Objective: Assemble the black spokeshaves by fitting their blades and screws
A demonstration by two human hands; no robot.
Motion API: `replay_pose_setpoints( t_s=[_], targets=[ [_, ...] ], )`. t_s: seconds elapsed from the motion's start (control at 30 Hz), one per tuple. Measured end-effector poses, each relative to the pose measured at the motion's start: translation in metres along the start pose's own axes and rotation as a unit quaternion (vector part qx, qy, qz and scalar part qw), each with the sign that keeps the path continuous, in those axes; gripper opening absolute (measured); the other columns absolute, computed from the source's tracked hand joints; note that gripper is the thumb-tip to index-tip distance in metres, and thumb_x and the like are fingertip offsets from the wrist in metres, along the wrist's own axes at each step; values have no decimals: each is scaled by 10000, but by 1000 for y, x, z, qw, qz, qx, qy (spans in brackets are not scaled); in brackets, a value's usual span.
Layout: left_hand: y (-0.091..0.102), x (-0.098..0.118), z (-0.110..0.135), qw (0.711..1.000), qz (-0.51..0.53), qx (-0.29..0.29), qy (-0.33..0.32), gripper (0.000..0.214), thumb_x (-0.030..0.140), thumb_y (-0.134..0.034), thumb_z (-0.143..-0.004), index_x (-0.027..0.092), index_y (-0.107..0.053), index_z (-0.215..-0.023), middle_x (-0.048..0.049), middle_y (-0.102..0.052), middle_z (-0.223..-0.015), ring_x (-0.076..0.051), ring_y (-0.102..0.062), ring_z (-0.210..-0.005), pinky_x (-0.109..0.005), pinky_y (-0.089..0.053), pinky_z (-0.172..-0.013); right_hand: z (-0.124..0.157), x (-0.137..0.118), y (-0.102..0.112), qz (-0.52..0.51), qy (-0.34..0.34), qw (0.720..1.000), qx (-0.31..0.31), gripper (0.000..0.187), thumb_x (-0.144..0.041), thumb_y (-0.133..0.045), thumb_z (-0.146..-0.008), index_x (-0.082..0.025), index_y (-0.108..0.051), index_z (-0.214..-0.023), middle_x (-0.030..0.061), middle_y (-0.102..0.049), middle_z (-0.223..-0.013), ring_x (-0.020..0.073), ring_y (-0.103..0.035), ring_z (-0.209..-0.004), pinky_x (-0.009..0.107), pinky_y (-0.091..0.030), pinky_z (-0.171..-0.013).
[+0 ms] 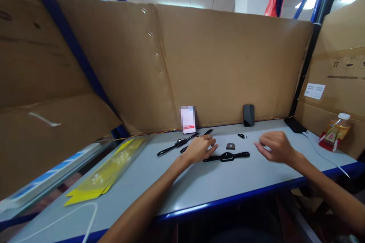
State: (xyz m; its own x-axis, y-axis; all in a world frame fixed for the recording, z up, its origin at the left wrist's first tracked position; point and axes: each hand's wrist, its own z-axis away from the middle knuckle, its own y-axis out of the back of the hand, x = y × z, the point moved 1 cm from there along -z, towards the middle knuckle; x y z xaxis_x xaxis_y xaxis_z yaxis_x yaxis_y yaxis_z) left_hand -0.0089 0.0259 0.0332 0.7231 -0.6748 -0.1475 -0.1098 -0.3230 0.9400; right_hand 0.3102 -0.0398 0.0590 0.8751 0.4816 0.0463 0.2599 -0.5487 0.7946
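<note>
My left hand [200, 149] lies palm down on the grey table [199, 186], fingers stretched out and apart, over the strap end of a black watch [227, 156] that lies flat in front of me. A second black watch [177, 144] rests just left of that hand, and another strap pokes out beneath it. My right hand [276, 146] hovers to the right of the watch, fingers loosely spread, holding nothing I can see. A small dark square part [230, 146] and a tiny black piece [241, 136] lie between the two hands.
Cardboard walls [228, 64] enclose the bench. A black phone [249, 115] and a white card [188, 120] lean against the back wall. Yellow plastic bags [108, 172] lie at left, a white cable [325, 155] and a bottle [335, 131] at right.
</note>
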Motion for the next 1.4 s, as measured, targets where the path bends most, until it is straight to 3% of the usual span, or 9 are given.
replay_pose_setpoints(
  t_s=[0.13,0.23,0.3,0.43,0.53,0.7,0.8,1.23,1.4],
  targets=[
    [-14,-15,5,999,21,4,27,295,334,-438,-1039,194,-661,-905,-85,-677,-960,-228,-662,-829,-304,-412,-645,-84,9,-45,-21,-64,986,-150,336,-337,-491,-993,-176,-709,-795,78,-723,-785,179,-621,-725,280,-329,-644],
    [-20,-35,14,996,31,0,78,220,294,-452,-1021,201,-650,-992,-84,-668,-1011,-234,-667,-851,-307,-429,-660,-109,9,-77,-37,-82,975,-201,268,-312,-540,-974,-172,-754,-893,86,-754,-853,190,-659,-773,272,-328,-633],
    [-20,-46,19,994,36,-6,103,215,286,-447,-1016,203,-642,-1054,-88,-667,-1032,-240,-667,-854,-312,-435,-661,-101,4,-89,-49,-52,966,-247,231,-321,-579,-960,-185,-765,-936,84,-759,-866,206,-673,-799,276,-338,-639],
    [-19,-47,23,990,72,12,124,239,290,-424,-1014,206,-643,-1057,-86,-664,-1033,-236,-653,-864,-313,-454,-683,-74,-8,-87,-71,0,962,-264,307,-410,-586,-968,-178,-735,-1103,113,-748,-1038,244,-678,-901,291,-389,-713],
    [-18,-28,23,988,136,19,76,250,323,-430,-1018,204,-648,-1053,-82,-662,-1038,-231,-640,-915,-336,-489,-773,-67,-16,-85,-82,18,945,-315,439,-516,-651,-911,-162,-698,-1166,143,-699,-1158,274,-666,-959,306,-415,-749],
    [-16,21,19,976,205,-51,-43,245,360,-528,-990,189,-640,-1125,-85,-639,-1049,-242,-624,-964,-374,-505,-853,-68,-24,-92,-105,-21,937,-332,296,-374,-688,-883,-158,-682,-1085,144,-659,-1191,278,-642,-1021,312,-428,-794],
    [-14,35,17,978,194,-68,-44,231,311,-574,-961,179,-636,-1140,-85,-617,-1041,-241,-611,-963,-370,-506,-852,-69,-23,-95,-139,-40,933,-330,268,-344,-730,-830,-166,-682,-1025,130,-674,-1152,275,-633,-1026,309,-427,-798],
    [-12,33,21,983,160,-88,-31,220,307,-600,-974,197,-646,-1160,-72,-623,-1045,-234,-630,-937,-339,-508,-777,-68,-10,-106,-187,-75,921,-333,267,-312,-789,-728,-185,-661,-926,98,-690,-1069,247,-610,-951,290,-399,-745],
    [-13,28,22,982,167,-83,-39,205,285,-554,-987,204,-642,-1154,-70,-628,-1034,-232,-639,-920,-344,-504,-781,-68,-8,-116,-233,-97,913,-322,380,-286,-848,-652,-192,-636,-953,41,-683,-905,200,-596,-806,254,-377,-640]
  ],
)
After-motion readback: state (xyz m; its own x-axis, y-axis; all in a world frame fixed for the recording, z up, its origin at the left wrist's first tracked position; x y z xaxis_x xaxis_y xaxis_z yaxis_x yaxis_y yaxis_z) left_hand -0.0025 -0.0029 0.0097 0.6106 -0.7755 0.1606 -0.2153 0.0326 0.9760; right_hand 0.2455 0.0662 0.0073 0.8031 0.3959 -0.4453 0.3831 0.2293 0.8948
